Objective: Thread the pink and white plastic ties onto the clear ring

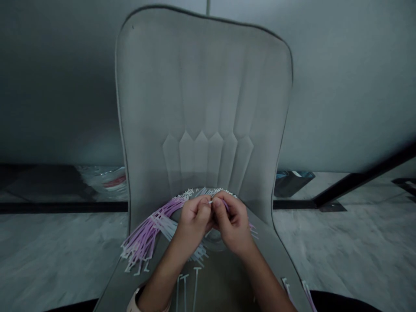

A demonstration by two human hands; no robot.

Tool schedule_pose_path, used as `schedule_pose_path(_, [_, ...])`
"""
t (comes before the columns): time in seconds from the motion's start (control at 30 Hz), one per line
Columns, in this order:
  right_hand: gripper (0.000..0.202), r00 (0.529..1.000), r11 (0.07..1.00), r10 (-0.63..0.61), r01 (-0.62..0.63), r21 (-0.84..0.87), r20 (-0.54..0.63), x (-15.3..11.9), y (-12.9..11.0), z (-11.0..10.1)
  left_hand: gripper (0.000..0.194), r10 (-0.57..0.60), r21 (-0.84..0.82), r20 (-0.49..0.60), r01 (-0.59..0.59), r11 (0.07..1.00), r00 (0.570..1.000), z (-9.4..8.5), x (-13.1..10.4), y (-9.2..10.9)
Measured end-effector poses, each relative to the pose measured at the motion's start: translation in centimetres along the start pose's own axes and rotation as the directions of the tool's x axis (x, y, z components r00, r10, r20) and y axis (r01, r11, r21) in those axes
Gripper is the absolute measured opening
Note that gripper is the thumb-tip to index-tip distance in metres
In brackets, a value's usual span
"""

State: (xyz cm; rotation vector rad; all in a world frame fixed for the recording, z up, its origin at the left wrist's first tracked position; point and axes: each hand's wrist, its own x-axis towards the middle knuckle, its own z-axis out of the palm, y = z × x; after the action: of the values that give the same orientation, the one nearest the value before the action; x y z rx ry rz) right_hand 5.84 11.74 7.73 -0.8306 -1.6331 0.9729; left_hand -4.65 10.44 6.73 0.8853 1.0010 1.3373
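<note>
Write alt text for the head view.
A person's left hand and right hand meet around a small white piece above a grey chair. Purple sticks with white ends fan out on its seat at left, pale sticks beside them.

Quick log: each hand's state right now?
Left hand: closed beside a small white tip; whether gripping it cannot be told.
Right hand: closed, holding a mostly hidden purple stick.

From where I stand, the chair is grey with darker edging, its back patterned with upright panels that rise to a row of points. Toward the left of its seat, lilac sticks with white ends fan across pale bluish-white sticks; the floor is mottled grey.
</note>
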Motion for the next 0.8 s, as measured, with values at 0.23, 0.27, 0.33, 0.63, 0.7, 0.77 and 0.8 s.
schedule_pose_path(0.23, [0.031, 1.000, 1.000, -0.005, 0.006, -0.030, 0.030, -0.06, 0.06, -0.09, 0.032, 0.124, 0.080, 0.023, -0.125, 0.989, 0.992, -0.40, -0.11, -0.34])
schedule_pose_path(0.27, [0.031, 0.999, 1.000, -0.006, 0.007, -0.029, 0.033, -0.07, 0.04, -0.11, 0.033, 0.132, 0.089, 0.025, -0.134, 0.987, 0.991, -0.47, -0.12, -0.40])
schedule_pose_path(0.33, [0.031, 0.999, 1.000, -0.008, 0.009, -0.025, 0.045, -0.09, 0.02, -0.16, 0.033, 0.144, 0.106, 0.026, -0.146, 0.984, 0.989, -0.59, -0.14, -0.48])
schedule_pose_path(0.63, [0.030, 0.998, 1.000, -0.025, 0.024, 0.012, 0.065, -0.21, 0.39, -0.24, 0.034, 0.157, 0.131, 0.033, -0.160, 0.978, 0.987, -0.76, -0.04, -0.73])
schedule_pose_path(0.7, [0.030, 0.998, 1.000, -0.030, 0.031, -0.002, 0.063, -0.17, 0.39, -0.24, 0.035, 0.162, 0.131, 0.034, -0.165, 0.977, 0.986, -0.76, 0.00, -0.81])
schedule_pose_path(0.77, [0.030, 0.997, 0.999, -0.044, 0.045, -0.017, 0.063, -0.12, 0.31, -0.26, 0.035, 0.172, 0.135, 0.040, -0.176, 0.975, 0.984, -0.77, 0.00, -0.87])
schedule_pose_path(0.8, [0.030, 0.997, 0.998, -0.053, 0.055, -0.023, 0.064, -0.10, 0.26, -0.28, 0.035, 0.177, 0.140, 0.041, -0.182, 0.973, 0.983, -0.79, 0.00, -0.88])
